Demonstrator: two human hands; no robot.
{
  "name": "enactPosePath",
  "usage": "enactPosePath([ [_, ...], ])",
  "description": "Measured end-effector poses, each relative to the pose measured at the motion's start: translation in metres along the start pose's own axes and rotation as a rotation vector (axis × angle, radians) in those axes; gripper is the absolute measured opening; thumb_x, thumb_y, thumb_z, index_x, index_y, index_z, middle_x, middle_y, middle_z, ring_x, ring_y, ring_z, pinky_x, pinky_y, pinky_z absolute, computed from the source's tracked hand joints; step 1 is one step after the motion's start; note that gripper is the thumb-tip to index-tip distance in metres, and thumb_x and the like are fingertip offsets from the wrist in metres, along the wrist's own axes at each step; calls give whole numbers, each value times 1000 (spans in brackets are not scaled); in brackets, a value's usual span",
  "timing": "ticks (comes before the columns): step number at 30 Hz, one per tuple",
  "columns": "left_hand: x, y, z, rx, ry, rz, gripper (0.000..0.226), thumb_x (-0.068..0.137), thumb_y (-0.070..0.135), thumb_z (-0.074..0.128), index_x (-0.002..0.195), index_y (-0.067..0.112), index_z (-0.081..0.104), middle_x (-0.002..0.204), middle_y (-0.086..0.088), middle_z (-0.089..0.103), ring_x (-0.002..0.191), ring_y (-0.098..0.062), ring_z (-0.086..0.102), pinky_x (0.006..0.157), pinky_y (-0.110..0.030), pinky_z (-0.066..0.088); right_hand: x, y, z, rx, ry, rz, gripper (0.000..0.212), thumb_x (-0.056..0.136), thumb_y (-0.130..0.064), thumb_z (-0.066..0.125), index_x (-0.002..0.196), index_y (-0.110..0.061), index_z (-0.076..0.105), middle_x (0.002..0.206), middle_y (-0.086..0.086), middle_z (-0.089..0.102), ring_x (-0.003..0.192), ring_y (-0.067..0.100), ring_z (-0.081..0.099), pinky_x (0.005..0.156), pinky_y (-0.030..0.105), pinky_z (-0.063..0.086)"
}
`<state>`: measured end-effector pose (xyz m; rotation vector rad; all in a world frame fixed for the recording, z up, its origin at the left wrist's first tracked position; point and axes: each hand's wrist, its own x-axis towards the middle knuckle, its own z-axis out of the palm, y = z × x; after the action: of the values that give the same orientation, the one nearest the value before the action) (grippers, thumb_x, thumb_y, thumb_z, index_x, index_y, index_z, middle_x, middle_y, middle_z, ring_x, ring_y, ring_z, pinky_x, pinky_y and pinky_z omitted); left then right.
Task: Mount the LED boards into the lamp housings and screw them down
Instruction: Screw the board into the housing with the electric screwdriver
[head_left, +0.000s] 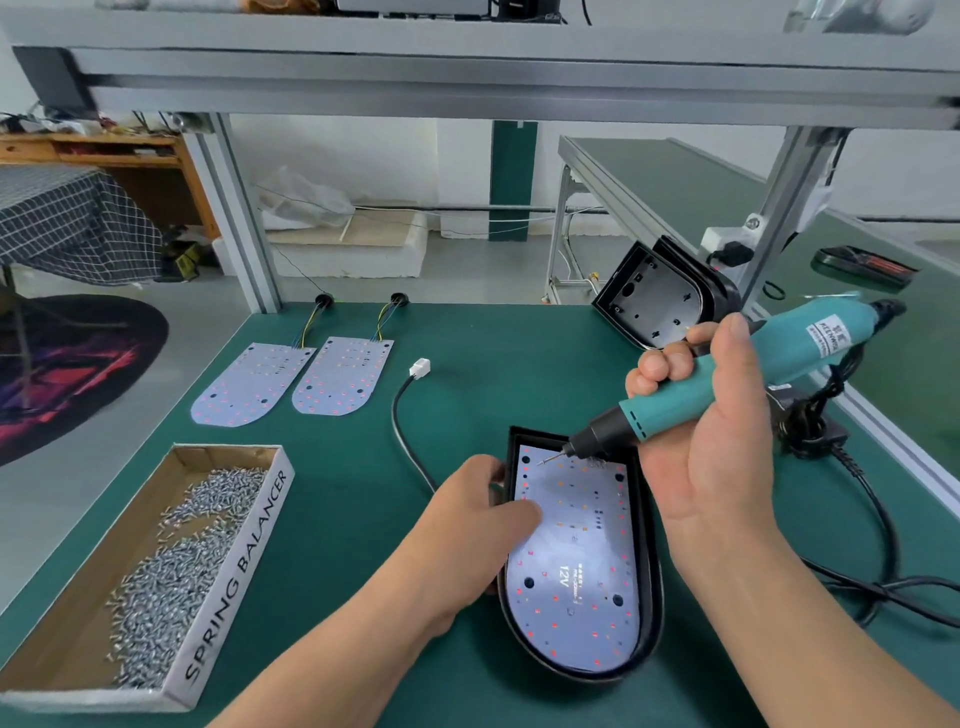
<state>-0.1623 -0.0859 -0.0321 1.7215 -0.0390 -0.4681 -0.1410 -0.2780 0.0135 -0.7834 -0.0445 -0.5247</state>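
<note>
A black lamp housing (653, 587) lies on the green mat in front of me with a white LED board (576, 566) seated inside it. My left hand (480, 525) rests on the housing's left rim, thumb pressing on the board. My right hand (711, 441) grips a teal electric screwdriver (727, 379), tilted down to the left. Its bit tip (545, 460) carries a screw just above the board's top left corner. Two loose LED boards (249, 384) (343, 376) with wires lie at the far left. An empty housing (660, 299) leans at the back right.
A cardboard box (234, 577) marked SPRING BALANCER holds many silver screws at the near left. A black cable with a white connector (420, 368) runs to the housing. The screwdriver's power cord (878, 525) loops at the right. Aluminium frame posts stand at the back.
</note>
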Motion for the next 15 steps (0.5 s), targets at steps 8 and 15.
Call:
enactPosePath([
  [8,-3,2,4,54,13,20,35,76,32,61,110,24,61,79,-9,70,67,-19,55,65,-36,41,-5,4,3,-73,-53,-4,25,106,-34,61,87,-19,55,75,-1,45,68,18,50,67,27,48],
  [15,-2,2,3,61,11,26,35,76,32,61,110,23,61,98,-20,73,70,-21,59,67,-40,45,-7,5,4,-111,-95,-2,22,105,-30,60,87,-20,52,75,0,43,67,19,48,66,27,47],
])
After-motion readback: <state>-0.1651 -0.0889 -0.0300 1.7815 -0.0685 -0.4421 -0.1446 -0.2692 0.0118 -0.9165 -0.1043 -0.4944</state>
